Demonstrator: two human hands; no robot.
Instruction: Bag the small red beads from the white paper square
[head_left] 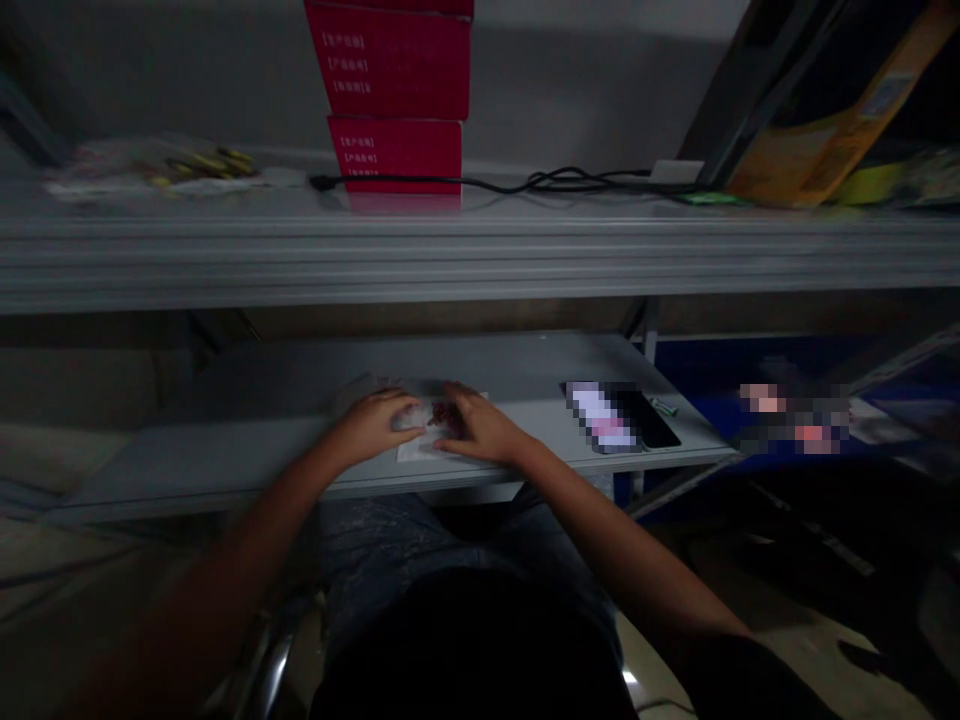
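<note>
We see our left hand [371, 427] and right hand [486, 427] facing each other over the table [517, 365], fingers curved, thumbs apart from fingertips; we cannot tell whether either grips anything. Between them lie small dark-red pieces [441, 412], nearest our right fingers, with crinkled clear plastic [409, 414] by our left fingertips. Whether the plastic holds the pieces, we cannot make out. A flat white sheet [412, 453] lies beneath. Farther right rest a dark, smooth phone [654, 420] and a small pale-green thing [664, 407]. Above us, on a grey shelf [480, 255] with a ridged front, a crumpled clear bag [94, 175] lies with yellow-and-black things [214, 163], left of stacked red boxes [397, 70], their contents hidden. A thin black cable [555, 182] crosses before the boxes.
</note>
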